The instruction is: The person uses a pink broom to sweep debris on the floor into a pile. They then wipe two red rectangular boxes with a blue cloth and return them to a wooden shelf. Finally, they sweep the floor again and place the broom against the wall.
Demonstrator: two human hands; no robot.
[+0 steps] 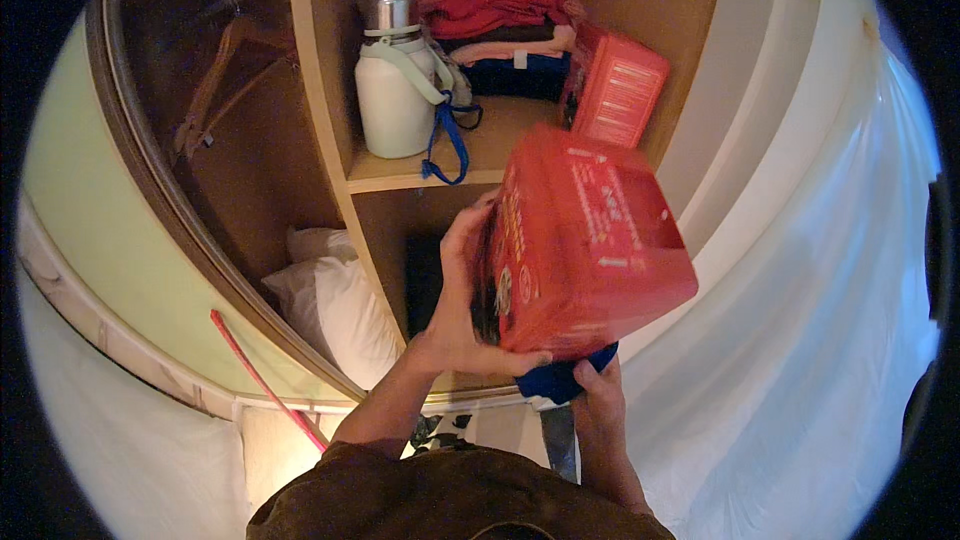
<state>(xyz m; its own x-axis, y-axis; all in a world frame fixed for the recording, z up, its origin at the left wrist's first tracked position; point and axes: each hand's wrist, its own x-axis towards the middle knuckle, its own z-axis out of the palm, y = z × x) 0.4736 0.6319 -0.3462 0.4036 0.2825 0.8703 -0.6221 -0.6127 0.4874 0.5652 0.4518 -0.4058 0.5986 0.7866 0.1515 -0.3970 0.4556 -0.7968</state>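
A red box (592,240) with printed writing is held up in front of the cupboard, slightly blurred. My left hand (457,300) grips its left side, with the thumb along the lower edge. Below the box, my right hand (604,390) pinches a dark blue cloth (559,379) between thumb and fingers. Part of that cloth is hidden under the box. Behind, a second red box (622,90) leans on the shelf (495,142). To the left on that shelf stands a pale thermos flask (394,97) with a steel cap and a blue strap.
Folded clothes (495,11) are stacked at the back of the shelf. The left compartment holds wooden hangers (217,82) and white pillows (345,315). A pink stick (262,379) leans at lower left. Translucent sheeting (810,360) hangs along the right.
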